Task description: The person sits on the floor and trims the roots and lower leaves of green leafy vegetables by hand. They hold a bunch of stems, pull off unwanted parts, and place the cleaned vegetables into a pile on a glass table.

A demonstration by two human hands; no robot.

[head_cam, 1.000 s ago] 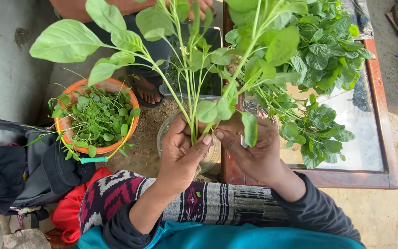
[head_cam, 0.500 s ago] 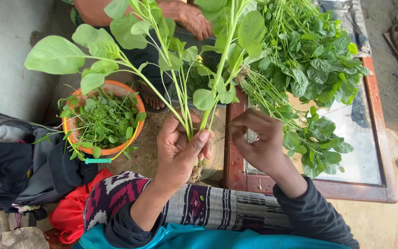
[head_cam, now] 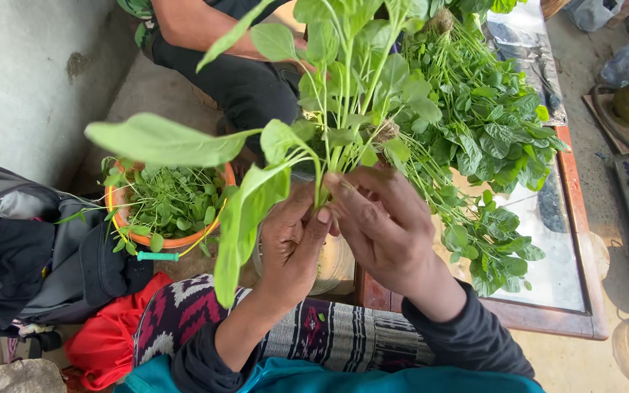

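My left hand (head_cam: 290, 244) and my right hand (head_cam: 381, 222) both grip the lower stems of a bunch of leafy greens (head_cam: 329, 109), held upright close to the camera. The thumbs and fingertips pinch the stems together near the middle. Broad green leaves fan out to the left and upward and hide part of what lies behind. Under the hands stands a pale round container (head_cam: 338, 262), mostly covered.
An orange basket (head_cam: 121, 204) with small green leaves sits at the left. A pile of leafy greens (head_cam: 489, 138) lies on a wood-framed glass table (head_cam: 555, 320). Another person's leg (head_cam: 242, 80) is at the top. Dark bags (head_cam: 30, 255) lie at the left.
Both hands have lifted the bunch higher and closer to the camera. The view has shifted, so the basket and table sit lower in the picture.
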